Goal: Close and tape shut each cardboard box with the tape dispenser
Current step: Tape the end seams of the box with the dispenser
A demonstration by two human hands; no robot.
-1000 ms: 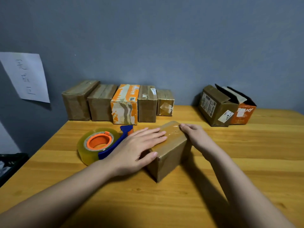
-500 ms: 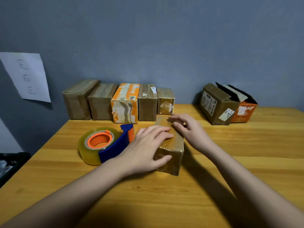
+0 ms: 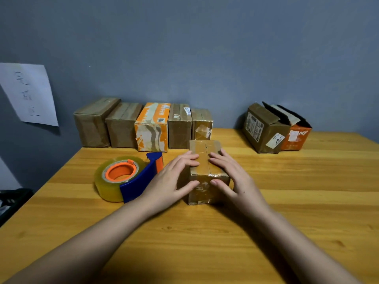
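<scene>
On the small taped box (image 3: 206, 160) at the middle of the table both of my hands are laid. My left hand (image 3: 171, 181) covers its left side, fingers straight across the top and thumb against the near face. My right hand (image 3: 231, 177) mirrors it on the right side, fingers flat on top beside the tape strip, thumb on the near face. Neither hand curls round the box; both press it with flat fingers. The box stands closed, a band of clear tape running along its top seam and down the near face.

Just left of my left hand lies the tape dispenser (image 3: 127, 177), blue-framed with an orange hub and a thick clear roll, resting flat on the wooden table (image 3: 307, 201); my left wrist hides part of its frame.

Beyond the box, a row of five closed boxes (image 3: 143, 126) stands along the grey wall, the rightmost just behind the one I press. Far right, two open boxes (image 3: 274, 130) sit together, flaps up, one brown, one orange. A sheet of paper (image 3: 28, 93) hangs on the left wall.
</scene>
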